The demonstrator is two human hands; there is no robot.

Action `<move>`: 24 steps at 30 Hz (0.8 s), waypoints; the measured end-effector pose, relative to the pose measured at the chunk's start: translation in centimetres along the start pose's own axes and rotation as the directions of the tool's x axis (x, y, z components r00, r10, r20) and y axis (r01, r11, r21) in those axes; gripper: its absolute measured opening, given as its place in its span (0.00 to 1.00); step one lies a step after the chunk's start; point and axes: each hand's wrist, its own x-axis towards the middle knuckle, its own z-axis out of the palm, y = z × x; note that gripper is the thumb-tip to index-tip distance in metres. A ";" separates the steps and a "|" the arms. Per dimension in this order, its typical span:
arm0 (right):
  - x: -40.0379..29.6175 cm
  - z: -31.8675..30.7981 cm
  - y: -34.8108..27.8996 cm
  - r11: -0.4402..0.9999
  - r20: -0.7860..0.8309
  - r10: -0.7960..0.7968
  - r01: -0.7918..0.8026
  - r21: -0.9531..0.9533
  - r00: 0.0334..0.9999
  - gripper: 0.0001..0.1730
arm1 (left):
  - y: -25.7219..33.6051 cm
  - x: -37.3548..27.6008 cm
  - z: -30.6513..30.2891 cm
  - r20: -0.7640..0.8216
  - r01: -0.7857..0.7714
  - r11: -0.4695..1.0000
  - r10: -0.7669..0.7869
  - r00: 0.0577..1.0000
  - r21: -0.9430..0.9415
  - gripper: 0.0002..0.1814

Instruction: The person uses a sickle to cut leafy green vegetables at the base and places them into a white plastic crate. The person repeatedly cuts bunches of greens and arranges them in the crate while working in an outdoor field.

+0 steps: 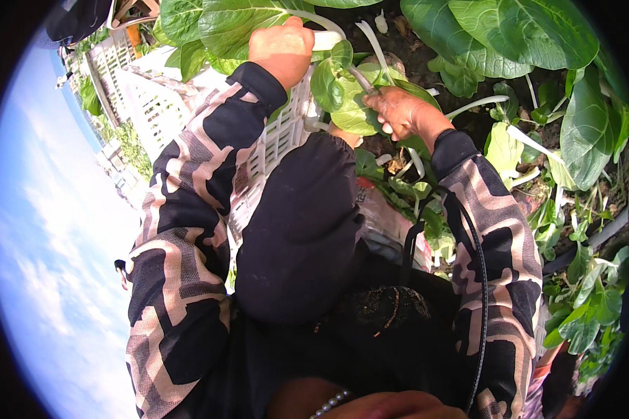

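Observation:
My left hand [283, 50] is closed around the thick white stem base [327, 40] of a leafy green that looks like bok choy. Its broad leaves [236, 26] fan out beyond the knuckles, over a white plastic crate [275, 152]. A short way off, my right hand [406, 112] pinches the pale stalk [362, 79] of a smaller, yellowish-green leaf [354, 107]. Whether that stalk is still joined to the plant in my left hand is hard to tell. Loose leaves and a snapped white stalk [372, 44] lie on dark soil near both hands.
Large bok choy plants [524, 31] grow at the upper right. Trimmed leaves [537, 149] litter the soil. A printed sack [388, 217] lies beside my dark-clothed knee [299, 225]. Another white crate [149, 107] stands at left. Part of another person [537, 382] shows at lower right.

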 end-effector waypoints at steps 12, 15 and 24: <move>-10.5 -4.8 1.5 0.944 -0.311 -0.116 0.202 0.262 0.943 0.18 | 0.2 -2.7 -10.7 -0.114 -0.320 0.889 0.299 0.948 -0.329 0.19; -9.3 -2.8 1.9 0.577 -0.231 -0.328 0.388 0.719 0.916 0.22 | 1.4 -4.0 -10.8 -0.075 -0.333 0.814 0.339 0.938 -0.476 0.20; -7.3 2.3 2.1 0.347 -0.197 -0.321 0.308 0.886 0.927 0.17 | 6.2 -4.8 -7.7 -0.168 -0.447 0.894 0.442 0.881 0.010 0.40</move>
